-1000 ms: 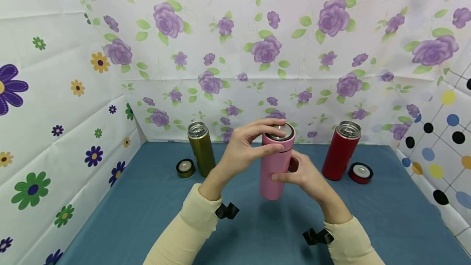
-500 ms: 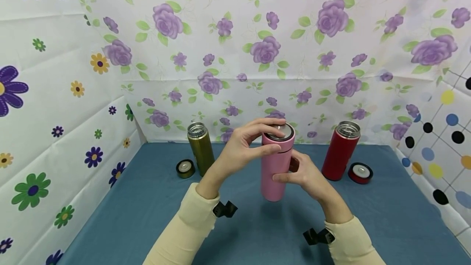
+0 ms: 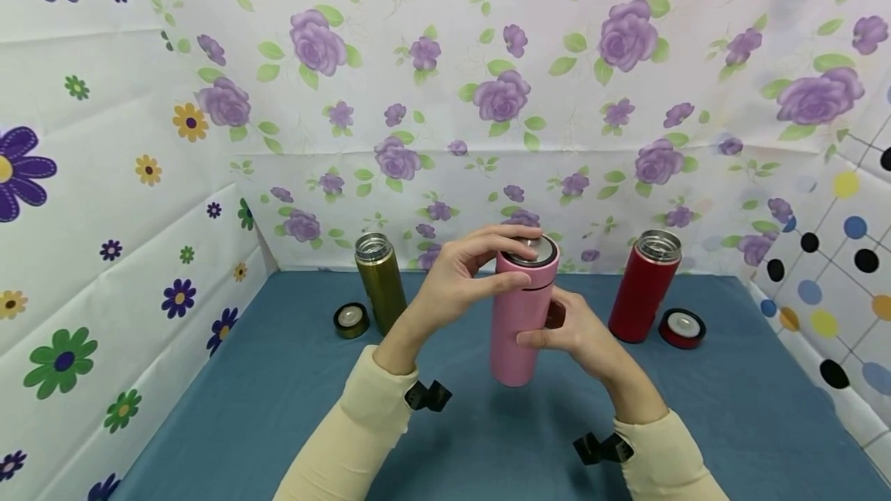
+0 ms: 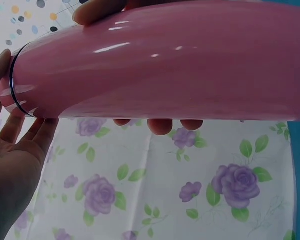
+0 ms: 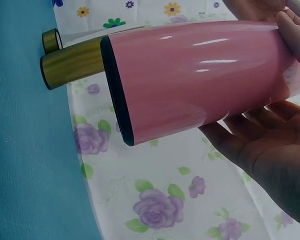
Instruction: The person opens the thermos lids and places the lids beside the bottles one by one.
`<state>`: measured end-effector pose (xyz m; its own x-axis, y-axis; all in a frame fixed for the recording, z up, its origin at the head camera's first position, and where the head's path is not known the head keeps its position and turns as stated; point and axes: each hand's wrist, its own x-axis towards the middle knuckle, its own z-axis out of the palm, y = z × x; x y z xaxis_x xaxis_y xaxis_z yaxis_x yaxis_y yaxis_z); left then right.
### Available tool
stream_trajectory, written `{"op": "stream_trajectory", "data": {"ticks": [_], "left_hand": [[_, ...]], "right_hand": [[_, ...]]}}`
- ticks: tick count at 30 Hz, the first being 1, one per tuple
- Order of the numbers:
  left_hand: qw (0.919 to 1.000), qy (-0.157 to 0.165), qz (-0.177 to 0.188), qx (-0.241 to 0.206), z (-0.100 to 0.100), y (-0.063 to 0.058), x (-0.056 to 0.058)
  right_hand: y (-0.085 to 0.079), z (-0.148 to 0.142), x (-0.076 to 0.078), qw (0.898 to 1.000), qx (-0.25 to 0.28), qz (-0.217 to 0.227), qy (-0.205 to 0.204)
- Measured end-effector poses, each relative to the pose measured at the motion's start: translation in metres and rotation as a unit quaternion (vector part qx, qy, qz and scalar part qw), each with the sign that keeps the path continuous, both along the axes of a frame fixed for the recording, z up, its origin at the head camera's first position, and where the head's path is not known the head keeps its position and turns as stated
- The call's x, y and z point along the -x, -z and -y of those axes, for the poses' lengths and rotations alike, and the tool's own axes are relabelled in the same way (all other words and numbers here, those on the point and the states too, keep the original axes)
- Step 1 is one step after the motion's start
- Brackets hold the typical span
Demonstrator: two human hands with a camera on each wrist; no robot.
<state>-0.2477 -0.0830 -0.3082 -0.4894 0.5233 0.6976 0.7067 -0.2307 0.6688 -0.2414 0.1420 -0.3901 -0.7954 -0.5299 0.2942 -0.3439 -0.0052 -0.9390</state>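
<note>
A pink thermos bottle [image 3: 513, 339] is held nearly upright above the blue tabletop, with its lid [image 3: 550, 273] on. My left hand [image 3: 455, 277] grips that lid from above, thumb on the near side and fingers over the silver top. Lower down, my right hand [image 3: 574, 327] wraps the bottle's body from the right, its thumb in front. In the left wrist view the right hand's fingertips [image 4: 160, 126] show along the far side of the body. The right wrist view shows the bottle's dark base [image 5: 117, 92] off the table.
An uncapped olive-green bottle [image 3: 383, 284] stands at the back left, its lid [image 3: 351, 319] lying beside it. At the back right stands an uncapped red bottle [image 3: 643, 288] with its lid [image 3: 682, 328] next to it. Patterned cloth walls [image 3: 445, 110] border the blue table [image 3: 230, 408].
The pink bottle's lower end has shifted slightly down and toward me in the head view. Both hands keep their hold on the lid and body.
</note>
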Motion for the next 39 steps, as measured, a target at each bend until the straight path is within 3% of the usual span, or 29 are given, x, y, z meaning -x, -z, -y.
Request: {"op": "stream_trajectory", "data": {"ticks": [9,19,23,33,39], "left_hand": [[0.9998,-0.019,-0.003,0.000,-0.0013,0.0015,-0.0016],[0.9979,-0.052,-0.024,-0.028,-0.0089,0.0037,-0.0020],[0.9980,-0.055,-0.029,-0.014,-0.0089,0.0008,-0.0035],[0.9999,0.006,-0.008,0.013,-0.0031,-0.0048,-0.0003],[0.9999,0.010,-0.010,0.008,-0.0031,-0.0040,0.0006]], "right_hand": [[0.0005,0.0007,-0.0007,1.000,-0.003,0.004,0.013],[-0.0003,0.0022,-0.0002,1.000,0.004,0.002,0.027],[-0.0006,0.0014,-0.0007,0.999,0.007,-0.007,0.030],[0.0004,-0.0032,0.0014,1.000,0.024,-0.003,-0.019],[0.0005,-0.0029,0.0016,0.999,0.028,-0.008,-0.030]]}}
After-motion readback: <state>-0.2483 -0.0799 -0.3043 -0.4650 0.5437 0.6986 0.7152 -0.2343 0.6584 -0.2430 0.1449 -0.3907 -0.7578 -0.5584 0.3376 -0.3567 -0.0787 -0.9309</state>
